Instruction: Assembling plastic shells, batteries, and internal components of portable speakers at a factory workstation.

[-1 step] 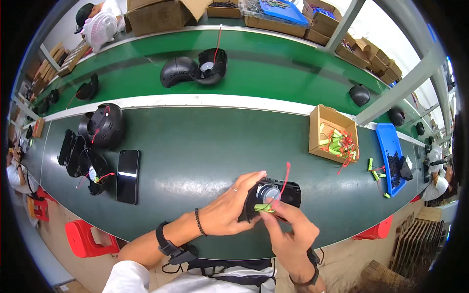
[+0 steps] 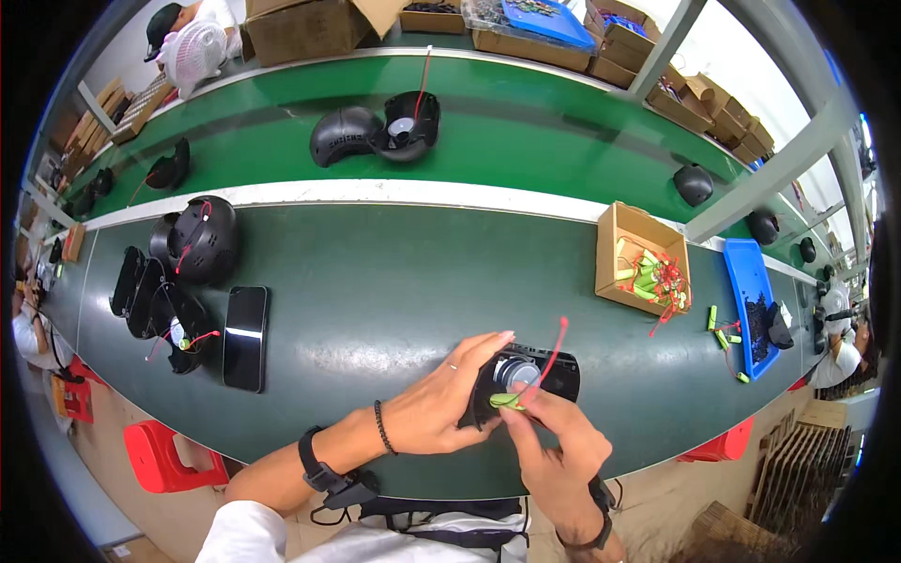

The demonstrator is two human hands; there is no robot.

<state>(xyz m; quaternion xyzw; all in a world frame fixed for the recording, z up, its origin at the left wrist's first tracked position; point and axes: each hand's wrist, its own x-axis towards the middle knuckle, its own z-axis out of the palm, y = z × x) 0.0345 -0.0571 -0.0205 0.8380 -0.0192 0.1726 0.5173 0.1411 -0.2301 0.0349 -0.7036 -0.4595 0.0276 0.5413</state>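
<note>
**Green cylinder (image 2: 505,402) pinched over a black shell (image 2: 562,375)**

The right hand (image 2: 560,441) holds the green cylinder between thumb and fingertips, at the near-left part of the black shell; whether the two touch cannot be told. The left hand (image 2: 434,403) is wrapped around the shell's left side, thumb and fingers apart with the shell between them. Inside the shell sits a round silver part (image 2: 517,372), and a red wire (image 2: 556,345) rises beside the right fingertips.

The shell is near the front edge of the dark green tabletop (image 2: 375,272). To the left lie a black phone (image 2: 245,338) and, beyond it, more black housings (image 2: 208,246). To the right, a cardboard box (image 2: 609,251) holds green cylinders with red wires; farther right is a blue tray (image 2: 740,260) with small black pieces (image 2: 756,319). Behind, two joined black pieces (image 2: 347,138) rest on a bright green strip (image 2: 526,131).
</note>
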